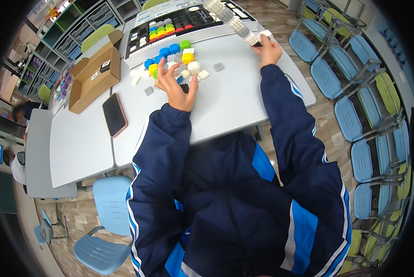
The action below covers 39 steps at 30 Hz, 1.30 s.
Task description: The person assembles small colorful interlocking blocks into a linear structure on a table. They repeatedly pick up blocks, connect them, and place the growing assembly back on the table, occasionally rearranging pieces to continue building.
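Observation:
My right hand (269, 53) is closed round the lower end of a tall stack of white and grey studded building blocks (236, 24). The stack leans up and to the left, over the table's far right side. My left hand (173, 90) is raised with its fingers apart, just in front of a pile of loose blocks. Something small and black shows by its palm; I cannot make out what. In the pile lie blue blocks (173, 48), a yellow and white block pair (188, 56), a green block (185, 44) and a rounded white block (194, 68).
Behind the pile stands a black sorting tray (137, 34) with coloured blocks in it. On the left are an open cardboard box (80, 94) and a phone (115, 115). A grey flat piece (218, 67) lies on the white table (230, 101). Blue chairs (304, 45) stand stacked on the right.

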Each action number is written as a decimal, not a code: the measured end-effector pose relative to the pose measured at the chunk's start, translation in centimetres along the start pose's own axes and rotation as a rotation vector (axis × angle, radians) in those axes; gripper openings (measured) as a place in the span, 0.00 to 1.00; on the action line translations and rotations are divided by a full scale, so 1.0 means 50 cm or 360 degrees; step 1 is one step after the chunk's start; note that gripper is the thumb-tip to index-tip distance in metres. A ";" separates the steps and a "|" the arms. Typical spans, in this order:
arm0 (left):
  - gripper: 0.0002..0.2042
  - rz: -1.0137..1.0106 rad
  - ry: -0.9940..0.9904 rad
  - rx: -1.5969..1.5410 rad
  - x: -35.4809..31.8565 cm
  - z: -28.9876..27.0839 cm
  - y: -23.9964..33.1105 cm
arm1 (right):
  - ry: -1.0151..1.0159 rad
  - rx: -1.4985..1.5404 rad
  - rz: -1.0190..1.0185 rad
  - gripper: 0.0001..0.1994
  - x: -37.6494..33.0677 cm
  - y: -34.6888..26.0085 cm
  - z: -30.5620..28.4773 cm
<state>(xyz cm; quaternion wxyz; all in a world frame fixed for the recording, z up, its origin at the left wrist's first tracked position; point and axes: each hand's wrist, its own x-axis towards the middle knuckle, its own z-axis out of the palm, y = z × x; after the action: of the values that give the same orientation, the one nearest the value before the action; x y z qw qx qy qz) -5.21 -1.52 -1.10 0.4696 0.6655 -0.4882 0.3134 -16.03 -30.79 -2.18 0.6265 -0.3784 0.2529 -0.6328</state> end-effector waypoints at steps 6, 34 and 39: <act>0.48 -0.0077 -0.0145 -0.0869 -0.034 0.035 0.007 | -0.0535 0.0120 0.0482 0.15 -0.251 -0.014 0.062; 0.50 -0.0397 0.0257 -0.1141 -0.024 0.032 -0.007 | -0.1288 -0.0347 0.0826 0.10 -0.336 -0.004 0.131; 0.48 -0.0464 0.0263 -0.1187 -0.020 0.029 -0.004 | -0.1253 -0.0346 0.0963 0.08 -0.334 -0.001 0.133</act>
<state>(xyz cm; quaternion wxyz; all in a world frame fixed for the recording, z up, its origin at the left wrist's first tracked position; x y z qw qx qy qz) -5.40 -2.50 -2.57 0.7558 0.4845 -0.4296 0.0973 -11.94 -13.32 -0.96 0.7865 -0.5610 0.1603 -0.2024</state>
